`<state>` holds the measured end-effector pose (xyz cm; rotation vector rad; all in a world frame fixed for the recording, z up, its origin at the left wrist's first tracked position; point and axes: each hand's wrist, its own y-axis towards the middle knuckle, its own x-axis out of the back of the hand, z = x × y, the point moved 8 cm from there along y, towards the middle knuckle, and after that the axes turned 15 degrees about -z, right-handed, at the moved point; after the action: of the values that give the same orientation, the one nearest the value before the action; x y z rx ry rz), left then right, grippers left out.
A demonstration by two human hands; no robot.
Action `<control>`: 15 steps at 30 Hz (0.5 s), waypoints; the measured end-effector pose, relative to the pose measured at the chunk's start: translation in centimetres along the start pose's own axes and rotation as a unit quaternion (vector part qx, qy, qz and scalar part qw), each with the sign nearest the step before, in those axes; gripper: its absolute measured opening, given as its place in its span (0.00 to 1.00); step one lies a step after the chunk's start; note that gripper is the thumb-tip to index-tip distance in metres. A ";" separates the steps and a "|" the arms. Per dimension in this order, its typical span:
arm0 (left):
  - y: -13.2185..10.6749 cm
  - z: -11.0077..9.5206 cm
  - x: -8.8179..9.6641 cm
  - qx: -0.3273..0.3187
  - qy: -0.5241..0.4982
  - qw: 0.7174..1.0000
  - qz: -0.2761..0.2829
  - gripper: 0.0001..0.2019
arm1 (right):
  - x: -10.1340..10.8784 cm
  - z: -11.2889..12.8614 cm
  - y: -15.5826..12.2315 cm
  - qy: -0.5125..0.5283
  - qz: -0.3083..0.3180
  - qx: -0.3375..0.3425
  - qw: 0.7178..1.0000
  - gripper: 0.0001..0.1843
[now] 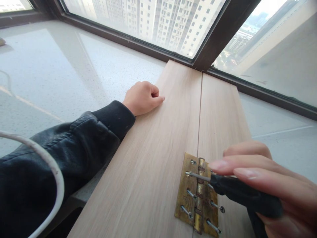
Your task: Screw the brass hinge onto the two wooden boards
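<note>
My right hand [267, 178] grips a screwdriver [245, 195] by its black handle. Its metal shaft points left, with the tip at a screw [188, 174] in the upper part of a worn brass hinge [183, 195]. The hinge lies open across the seam between two pale wooden boards. Several screws stand tilted in its other holes, and one at the upper left sits lower. My left hand [145, 99] is curled in a loose fist and rests on the left board [148, 158], farther up, with nothing visible in it. The right board [220, 119] is partly behind my right hand.
Beneath the boards is a speckled white sill [119, 59]. Dark window frames [210, 39] border it at the back, close to the boards' far ends. A white cable [55, 172] loops in front of my left sleeve [74, 145].
</note>
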<state>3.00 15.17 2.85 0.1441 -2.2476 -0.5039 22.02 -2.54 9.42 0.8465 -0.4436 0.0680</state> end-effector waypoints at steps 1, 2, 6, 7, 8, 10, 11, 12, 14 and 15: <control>0.0 0.0 0.0 0.001 0.000 1.000 0.000 0.16 | 0.0 -0.1 0.1 0.014 -0.002 -0.001 1.000 0.18; 0.0 0.1 0.0 0.000 0.000 1.000 -0.001 0.16 | 0.0 -0.1 0.3 0.029 -0.008 -0.004 1.000 0.18; 0.0 0.1 0.0 0.000 -0.002 1.000 -0.005 0.16 | -0.3 0.0 0.5 0.038 -0.006 -0.031 0.999 0.16; -0.1 0.1 0.0 0.000 -0.003 1.000 -0.005 0.16 | -0.2 0.0 0.4 0.026 -0.018 -0.050 0.998 0.16; -0.1 0.1 0.1 0.001 -0.004 1.000 -0.006 0.16 | 0.3 -0.4 0.3 -0.009 -0.056 -0.095 0.994 0.15; -0.1 0.0 0.1 0.001 -0.004 1.000 -0.006 0.16 | 0.7 -0.2 -0.1 -0.039 -0.093 -0.130 0.986 0.16; 0.0 0.0 0.1 0.001 -0.004 1.000 -0.006 0.16 | 0.6 0.0 -0.2 -0.053 -0.094 -0.132 0.985 0.15; 0.0 0.0 0.1 0.001 -0.003 1.000 -0.006 0.16 | 0.5 0.3 -0.1 -0.064 -0.089 -0.117 0.987 0.14; 0.0 0.0 0.0 0.000 -0.001 1.000 -0.006 0.16 | 0.1 0.5 0.2 -0.078 -0.068 -0.078 0.992 0.14; 0.0 0.0 0.0 0.000 -0.001 1.000 -0.007 0.16 | -0.1 0.6 0.4 -0.073 -0.051 -0.047 0.995 0.14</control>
<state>2.98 15.22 2.83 0.1580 -2.2502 -0.5122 21.64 -2.69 10.03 0.7827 -0.5366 -0.1086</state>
